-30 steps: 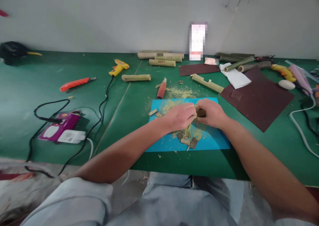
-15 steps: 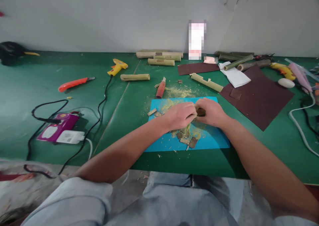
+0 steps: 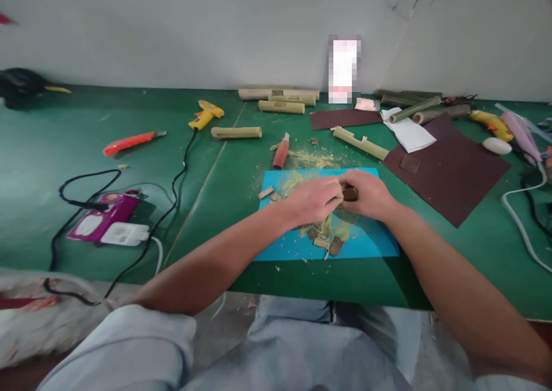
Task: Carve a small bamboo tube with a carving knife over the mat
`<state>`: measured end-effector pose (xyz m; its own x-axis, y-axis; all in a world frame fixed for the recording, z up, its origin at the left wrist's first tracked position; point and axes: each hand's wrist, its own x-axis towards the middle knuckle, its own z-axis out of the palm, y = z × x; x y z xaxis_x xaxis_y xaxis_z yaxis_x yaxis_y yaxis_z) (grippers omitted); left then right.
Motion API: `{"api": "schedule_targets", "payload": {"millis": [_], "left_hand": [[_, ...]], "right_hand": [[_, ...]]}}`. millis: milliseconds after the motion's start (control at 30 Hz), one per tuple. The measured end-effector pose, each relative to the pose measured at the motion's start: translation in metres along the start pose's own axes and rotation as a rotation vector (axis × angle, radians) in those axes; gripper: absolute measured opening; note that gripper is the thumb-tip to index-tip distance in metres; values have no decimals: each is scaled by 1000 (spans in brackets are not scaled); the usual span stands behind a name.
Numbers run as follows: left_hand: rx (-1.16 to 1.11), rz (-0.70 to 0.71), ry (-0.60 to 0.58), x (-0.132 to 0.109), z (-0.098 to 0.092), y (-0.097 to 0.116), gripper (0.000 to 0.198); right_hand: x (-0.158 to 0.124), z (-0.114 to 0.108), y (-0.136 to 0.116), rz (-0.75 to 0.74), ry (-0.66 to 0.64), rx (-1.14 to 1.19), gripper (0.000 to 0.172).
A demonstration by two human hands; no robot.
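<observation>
Both hands meet above the blue mat (image 3: 375,244). My left hand (image 3: 314,198) is closed, its fingers pressed together against my right hand; what it pinches is hidden. My right hand (image 3: 364,192) is curled round a small dark brown piece (image 3: 350,194), partly covered by the fingers, its exact kind unclear. Below them, cut bamboo chips (image 3: 336,246) and pale shavings (image 3: 325,227) lie on the mat. Another chip (image 3: 265,192) rests near its left edge. Just behind the mat lies a red-handled blade tool (image 3: 281,152).
Behind are notched bamboo tubes (image 3: 282,107), one slanted bamboo tube (image 3: 362,144) and brown sandpaper sheets (image 3: 457,178). To the left lie a yellow glue gun (image 3: 206,115), an orange utility knife (image 3: 131,142) and a purple power strip (image 3: 107,210) with trailing cables. A white egg-shaped object (image 3: 497,145) sits right.
The view has shifted very slightly, so everything sits a little further right. Both hands stay together over the mat with almost the same grip.
</observation>
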<state>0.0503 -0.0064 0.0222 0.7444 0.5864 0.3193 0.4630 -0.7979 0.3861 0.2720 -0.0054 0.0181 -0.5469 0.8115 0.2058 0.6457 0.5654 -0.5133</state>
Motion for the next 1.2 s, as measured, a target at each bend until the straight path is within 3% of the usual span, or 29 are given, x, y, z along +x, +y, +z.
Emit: {"api": "schedule_targets", "payload": {"millis": [533,667,833,1200], "left_hand": [[39,-2,-19,-1,-1,4,23],[42,-51,23,-2,-3,2,23],[42,8,7,-5,-5,1,26],[57,63,46,-10,-9,-2,30]], "right_hand": [[0,0,0,-16,-3,-3,36],[1,-1,0,-4,-10,1,32],[0,-1,1,-13,-6,-6,20],[1,-1,2,3,-18,-2,22]]}}
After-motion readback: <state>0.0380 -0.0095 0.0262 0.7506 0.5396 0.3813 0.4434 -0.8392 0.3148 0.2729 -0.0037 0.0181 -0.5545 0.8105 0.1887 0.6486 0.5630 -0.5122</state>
